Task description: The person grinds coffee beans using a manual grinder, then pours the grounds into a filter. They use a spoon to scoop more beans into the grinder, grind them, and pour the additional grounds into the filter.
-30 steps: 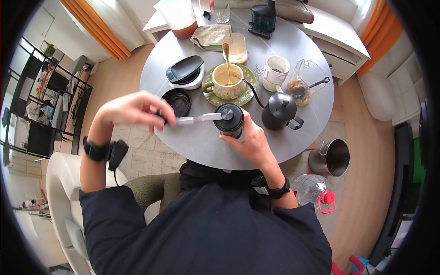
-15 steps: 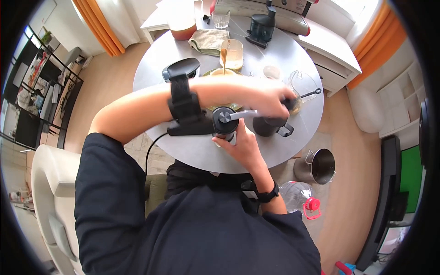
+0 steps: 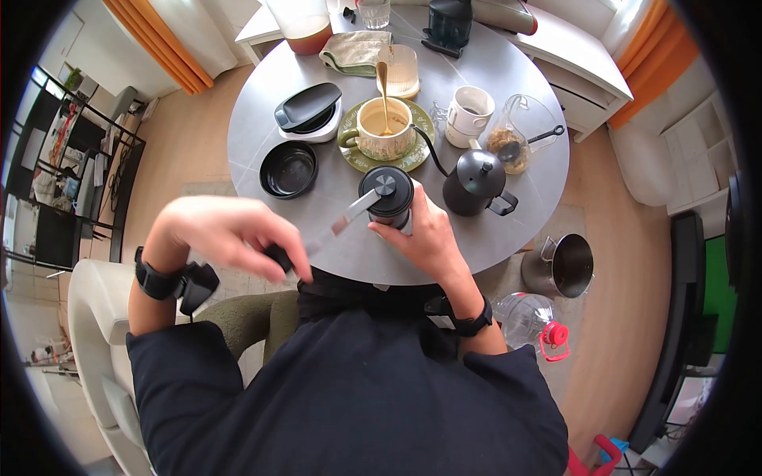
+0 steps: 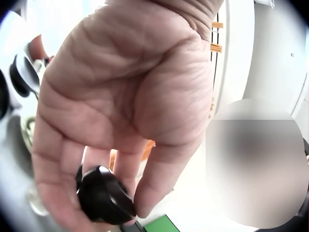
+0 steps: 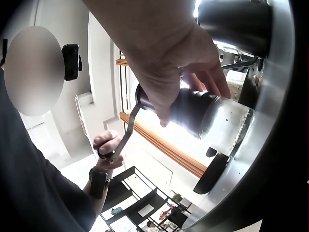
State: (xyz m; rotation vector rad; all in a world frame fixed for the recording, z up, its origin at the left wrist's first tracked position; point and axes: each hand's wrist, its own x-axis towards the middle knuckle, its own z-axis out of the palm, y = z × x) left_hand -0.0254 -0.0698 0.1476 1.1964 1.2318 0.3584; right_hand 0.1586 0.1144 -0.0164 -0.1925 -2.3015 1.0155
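A black manual coffee grinder [image 3: 389, 190] stands near the front edge of the round table. My right hand [image 3: 427, 240] wraps round its dark body, fingers behind and thumb in front. In the right wrist view the clear lower part of the grinder [image 5: 228, 126] rests on the tabletop. From the lid a metal crank [image 3: 355, 216] reaches out toward the lower left. My left hand [image 3: 234, 238] pinches the black knob [image 4: 104, 195] at the crank's end between thumb and fingers, slightly blurred in the head view.
Beyond the grinder a mug [image 3: 386, 131] with a gold spoon stands on a green plate [image 3: 425, 151]. A black kettle [image 3: 474, 186] is close on the right, near a white cup [image 3: 470, 111]. Leftward lie a black dish [image 3: 289, 169] and a white scale [image 3: 329, 129].
My left hand has swung the crank from the left across to the right, then back round to the lower left. The right hand keeps holding the grinder in place.
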